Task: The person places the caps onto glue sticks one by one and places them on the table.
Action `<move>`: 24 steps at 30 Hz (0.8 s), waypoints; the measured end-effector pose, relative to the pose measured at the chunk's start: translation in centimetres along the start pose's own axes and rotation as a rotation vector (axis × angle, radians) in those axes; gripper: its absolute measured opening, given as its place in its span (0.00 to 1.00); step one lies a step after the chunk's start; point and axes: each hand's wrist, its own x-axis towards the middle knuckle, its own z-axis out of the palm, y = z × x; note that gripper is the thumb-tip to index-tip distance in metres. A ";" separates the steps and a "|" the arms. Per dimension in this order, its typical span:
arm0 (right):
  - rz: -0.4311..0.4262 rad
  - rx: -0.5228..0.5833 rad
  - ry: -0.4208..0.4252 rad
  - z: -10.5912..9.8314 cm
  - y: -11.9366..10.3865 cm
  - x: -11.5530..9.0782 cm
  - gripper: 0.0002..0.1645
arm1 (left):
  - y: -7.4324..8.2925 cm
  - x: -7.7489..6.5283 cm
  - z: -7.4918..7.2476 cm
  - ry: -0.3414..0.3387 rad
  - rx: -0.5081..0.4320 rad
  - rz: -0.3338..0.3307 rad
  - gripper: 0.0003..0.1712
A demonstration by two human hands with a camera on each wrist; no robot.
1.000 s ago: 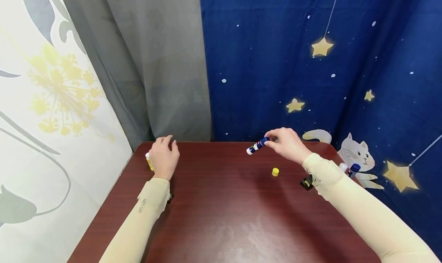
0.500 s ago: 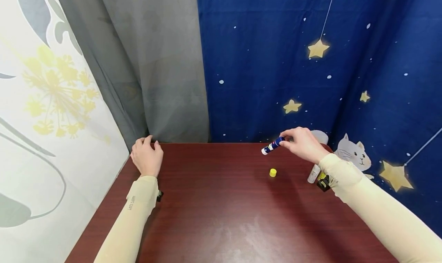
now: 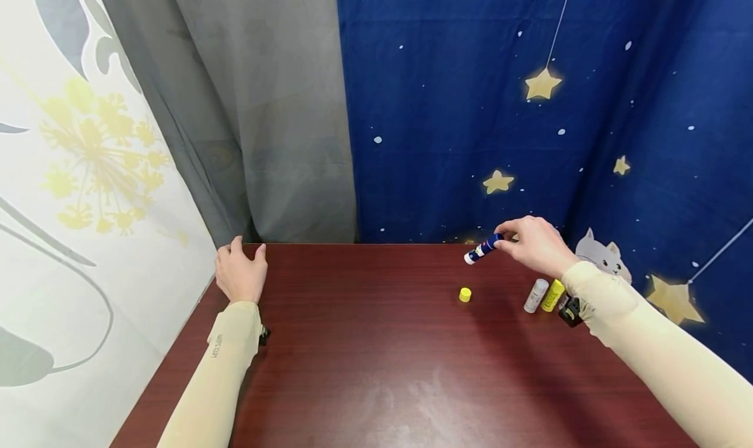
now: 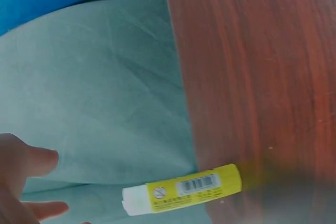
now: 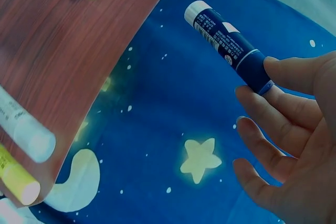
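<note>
My right hand [image 3: 535,242] pinches a dark blue glue stick [image 5: 226,40] by its capped end between thumb and fingers. Held in the air above the far right of the table, the stick slants with its white end down and to the left. My left hand [image 3: 240,275] hovers over the far left corner, fingers relaxed and apart. Near it, in the left wrist view, a yellow glue stick [image 4: 194,190] with a white end stands at the table's edge; the hand hides it in the head view.
A small yellow cap [image 3: 465,295] rests on the table [image 3: 365,330], below the blue stick in the head view. Farther right stand a white glue stick [image 3: 535,295] and another yellow glue stick [image 3: 553,295], beside the right sleeve. Curtains hang behind the far edge.
My right hand has carried the blue glue stick to the right. My left hand has moved left, now covering the yellow glue stick in the head view. Two sticks at right have come into view.
</note>
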 end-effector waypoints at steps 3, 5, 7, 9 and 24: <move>-0.004 -0.016 0.009 -0.3 0.5 -0.2 0.15 | -0.6 0.0 0.1 -0.037 -0.009 -0.044 0.39; 0.002 -0.019 0.006 -0.4 0.7 -0.3 0.15 | -1.0 0.0 0.2 -0.058 -0.015 -0.074 0.42; 0.012 -0.028 -0.001 -0.5 1.0 -0.5 0.15 | -1.4 -0.1 0.3 -0.072 -0.023 -0.101 0.45; 0.022 -0.039 -0.010 -0.5 1.4 -0.7 0.15 | -1.6 -0.2 0.4 -0.088 -0.033 -0.124 0.48; 0.043 -0.041 -0.044 -0.4 3.8 -1.5 0.13 | -2.9 -0.6 1.4 -0.194 -0.073 -0.248 0.39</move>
